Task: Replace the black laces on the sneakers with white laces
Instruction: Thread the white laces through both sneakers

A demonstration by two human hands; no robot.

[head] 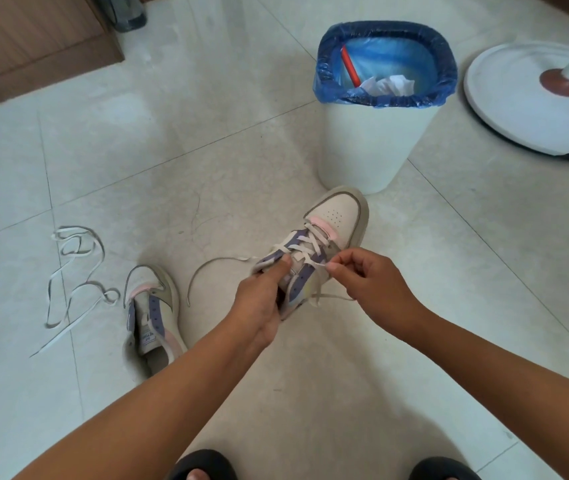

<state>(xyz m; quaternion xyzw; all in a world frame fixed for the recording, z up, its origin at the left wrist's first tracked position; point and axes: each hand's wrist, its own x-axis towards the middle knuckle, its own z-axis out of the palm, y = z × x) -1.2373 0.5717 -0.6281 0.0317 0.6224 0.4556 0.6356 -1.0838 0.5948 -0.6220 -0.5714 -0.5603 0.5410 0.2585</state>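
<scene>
Mid-lacing: left hand [259,299] gripping the sneaker [314,258], right hand [362,275] pinching the white lace [314,266]. Next, probably: feeding through the next eyelet, pulling snug.

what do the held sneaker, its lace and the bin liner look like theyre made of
Held sneaker: likely smooth leather or a synthetic look-alike, matte off-white, with punched holes on the toe; the grey rim looks suede-like.
Lace: flat woven fabric, pale and matte, bending limply.
Bin liner: thin blue plastic film, translucent, glossy and wrinkled over the rim of the bin, itself apparently smooth white plastic.
</scene>
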